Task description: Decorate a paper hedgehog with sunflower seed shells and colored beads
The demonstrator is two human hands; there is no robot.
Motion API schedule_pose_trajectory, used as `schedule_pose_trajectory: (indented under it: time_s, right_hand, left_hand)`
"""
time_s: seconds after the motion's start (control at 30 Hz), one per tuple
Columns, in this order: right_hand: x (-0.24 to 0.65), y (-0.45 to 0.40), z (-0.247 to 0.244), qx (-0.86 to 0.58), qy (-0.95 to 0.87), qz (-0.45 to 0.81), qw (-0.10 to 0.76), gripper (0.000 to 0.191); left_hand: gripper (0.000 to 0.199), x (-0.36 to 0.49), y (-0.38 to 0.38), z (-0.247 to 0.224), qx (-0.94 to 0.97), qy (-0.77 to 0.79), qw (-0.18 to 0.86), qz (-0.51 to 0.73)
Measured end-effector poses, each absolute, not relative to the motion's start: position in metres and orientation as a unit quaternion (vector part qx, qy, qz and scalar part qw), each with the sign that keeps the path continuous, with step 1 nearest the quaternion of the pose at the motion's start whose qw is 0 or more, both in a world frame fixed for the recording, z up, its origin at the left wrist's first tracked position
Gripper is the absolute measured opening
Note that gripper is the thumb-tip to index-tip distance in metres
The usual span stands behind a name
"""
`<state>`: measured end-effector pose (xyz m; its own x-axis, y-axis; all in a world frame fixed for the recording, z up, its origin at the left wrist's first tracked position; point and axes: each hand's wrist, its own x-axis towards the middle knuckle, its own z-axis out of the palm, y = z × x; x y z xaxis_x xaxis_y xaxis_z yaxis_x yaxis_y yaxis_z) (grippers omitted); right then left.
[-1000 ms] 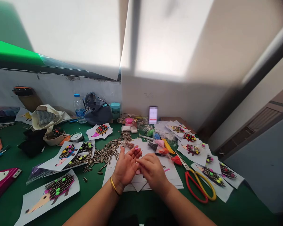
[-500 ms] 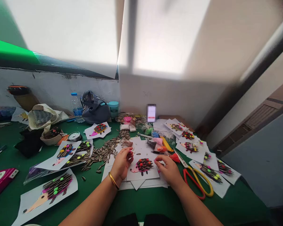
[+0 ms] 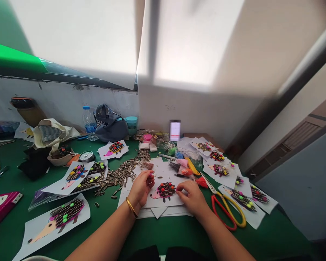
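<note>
A hedgehog picture [image 3: 166, 191] lies on white paper between my hands, with a pink clay face, striped sunflower seeds as spines and red clay balls among them. To its upper left, my left hand [image 3: 141, 188] is closed, thumb and fingertips pinching a small lump of pink clay [image 3: 151, 176]. My right hand [image 3: 192, 197] is at the right end of the seed spines, its fingertips pinched together close to them. Whatever those fingertips hold is hidden. Loose sunflower seeds [image 3: 122, 170] lie in a heap beyond my left hand.
Scissors [image 3: 222, 206] with red and yellow handles lie right of my right hand. Bags of coloured clay [image 3: 186, 166] and a pen [image 3: 182, 176] are behind the picture. Finished-looking hedgehog pictures [image 3: 243, 200] spread at right, others [image 3: 57, 221] at left. A phone [image 3: 175, 130] leans on the wall.
My right hand has moved slightly left and down, bringing its fingertips to the hedgehog's right end. The pink bit seen in them earlier is now hidden. My left hand stays nearly still.
</note>
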<state>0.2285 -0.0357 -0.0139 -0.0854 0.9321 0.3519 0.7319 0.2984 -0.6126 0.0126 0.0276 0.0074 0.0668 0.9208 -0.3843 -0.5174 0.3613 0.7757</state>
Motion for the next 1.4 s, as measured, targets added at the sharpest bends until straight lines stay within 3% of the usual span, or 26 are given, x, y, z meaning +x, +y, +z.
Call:
schedule_pose_trajectory:
  time_s: [0.33,0.7,1.4]
  right_hand:
    - [0.219,-0.042,-0.012,-0.529,-0.768,0.077,0.353,0.012]
    - [0.208,-0.041,-0.011,-0.560,-0.761,-0.021,0.327,0.006]
    - [0.207,-0.038,-0.016,-0.556,-0.772,-0.017,0.308,0.004]
  left_hand:
    - [0.010,0.013,0.027,0.009,0.222,0.447,0.695,0.517]
    - [0.009,0.014,0.027,0.011,0.218,0.446,0.696,0.520]
    - [0.011,0.015,0.026,0.010,0.225,0.444,0.694,0.520]
